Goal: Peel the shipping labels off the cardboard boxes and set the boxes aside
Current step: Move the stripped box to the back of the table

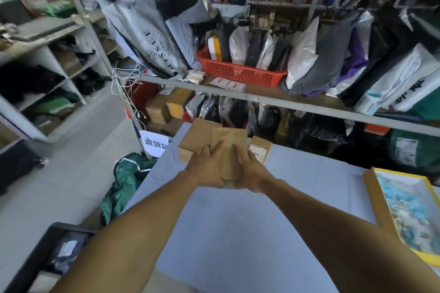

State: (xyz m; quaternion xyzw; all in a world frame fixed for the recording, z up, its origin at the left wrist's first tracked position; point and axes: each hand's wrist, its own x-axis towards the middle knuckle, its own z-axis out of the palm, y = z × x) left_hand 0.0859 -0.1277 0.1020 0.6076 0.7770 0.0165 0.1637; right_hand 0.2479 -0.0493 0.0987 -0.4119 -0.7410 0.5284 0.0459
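Note:
I hold a small brown cardboard box between both hands above the far left part of the pale blue table. My left hand presses its left side with fingers fairly straight. My right hand presses its right side the same way. Behind it on the table lies a larger cardboard box. To the right sits another small box with a white shipping label on top. No label shows on the box between my hands.
A yellow-edged open carton with blue and white filling sits at the table's right edge. A metal shelf rail crosses behind, with a red basket and several parcel bags. A green bag and a dark bin lie on the floor at the left.

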